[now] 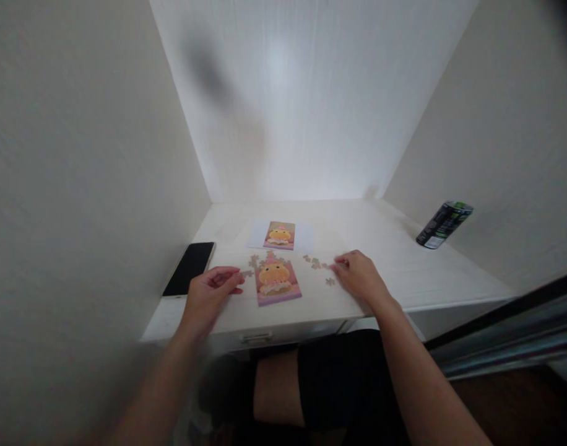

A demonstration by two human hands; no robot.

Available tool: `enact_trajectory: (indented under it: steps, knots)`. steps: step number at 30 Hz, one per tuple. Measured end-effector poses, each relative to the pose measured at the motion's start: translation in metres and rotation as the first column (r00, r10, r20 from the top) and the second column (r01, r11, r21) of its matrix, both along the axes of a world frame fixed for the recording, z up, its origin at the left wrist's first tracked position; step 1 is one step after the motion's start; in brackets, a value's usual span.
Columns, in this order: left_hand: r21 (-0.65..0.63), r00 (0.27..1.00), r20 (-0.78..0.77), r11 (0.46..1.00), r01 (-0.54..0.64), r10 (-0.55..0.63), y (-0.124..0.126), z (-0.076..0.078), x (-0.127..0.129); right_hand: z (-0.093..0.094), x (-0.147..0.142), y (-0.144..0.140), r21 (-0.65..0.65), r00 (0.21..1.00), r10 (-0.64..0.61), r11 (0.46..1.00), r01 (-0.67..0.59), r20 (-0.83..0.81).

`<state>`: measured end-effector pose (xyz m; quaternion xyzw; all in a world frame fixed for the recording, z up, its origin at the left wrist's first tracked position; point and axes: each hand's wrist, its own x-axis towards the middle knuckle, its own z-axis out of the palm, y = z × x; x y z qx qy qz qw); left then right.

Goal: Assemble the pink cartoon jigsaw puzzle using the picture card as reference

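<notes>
right hand (361,277) pinches a small grey loose piece (330,266) at 3 o'clock of the pink cardboard puzzle (277,280), left hand (210,295) fingers loosely curled, fitting comes next, i think.

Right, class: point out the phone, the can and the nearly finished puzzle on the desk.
phone (189,268), head view, middle of its dark screen.
can (444,224), head view, middle of its black side.
nearly finished puzzle (277,280), head view, on the orange figure at its centre.

Pink jigsaw puzzle (278,281) flat between my hands, top unfinished. Loose pieces (317,263) scattered right of it, at my fingertips.
</notes>
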<state>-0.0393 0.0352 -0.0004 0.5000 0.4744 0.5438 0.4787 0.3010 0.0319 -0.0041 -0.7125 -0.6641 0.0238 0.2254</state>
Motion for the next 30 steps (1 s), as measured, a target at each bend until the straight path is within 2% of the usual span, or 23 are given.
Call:
enact_trajectory:
  steps: [9, 12, 14, 16, 18, 20, 23, 26, 30]
  knots:
    - [-0.051, 0.984, 0.173, 0.999, -0.020, 0.028, 0.000, 0.001, 0.002, -0.002, 0.009, 0.000, -0.017, 0.976, 0.079, 0.996, -0.084, -0.205]
    - [-0.054, 0.975, 0.221, 0.998, -0.011, 0.023, 0.001, 0.001, 0.002, -0.002, 0.011, 0.001, 0.031, 0.934, 0.099, 0.995, -0.094, -0.344]
    - [-0.036, 0.970, 0.244, 0.999, -0.004, 0.013, 0.001, 0.000, 0.001, 0.001, 0.002, 0.000, 0.102, 0.872, 0.109, 0.992, -0.068, -0.477]
    - [-0.008, 0.967, 0.255, 1.000, 0.010, -0.007, 0.001, -0.002, 0.000, 0.007, -0.019, -0.004, 0.159, 0.760, 0.156, 0.985, -0.070, -0.631]
    - [0.016, 0.966, 0.257, 0.999, 0.030, -0.033, 0.001, -0.003, 0.000, 0.013, -0.053, -0.007, 0.158, 0.598, 0.255, 0.965, -0.211, -0.760]
    - [0.029, 0.966, 0.255, 0.998, 0.047, -0.053, 0.001, -0.003, -0.001, 0.016, -0.094, -0.007, 0.166, 0.428, 0.323, 0.916, -0.365, -0.844]
    - [0.036, 0.966, 0.253, 0.999, 0.038, -0.046, 0.000, -0.002, -0.001, 0.014, -0.147, -0.001, 0.202, 0.272, 0.361, 0.857, -0.474, -0.892]
    - [0.053, 0.966, 0.259, 0.999, 0.007, -0.020, -0.001, -0.002, -0.001, 0.009, -0.176, 0.008, 0.199, 0.264, 0.353, 0.859, -0.472, -0.897]
    - [0.075, 0.966, 0.258, 0.997, 0.012, -0.031, -0.001, -0.003, -0.002, 0.005, -0.183, 0.013, 0.196, 0.280, 0.353, 0.864, -0.464, -0.893]
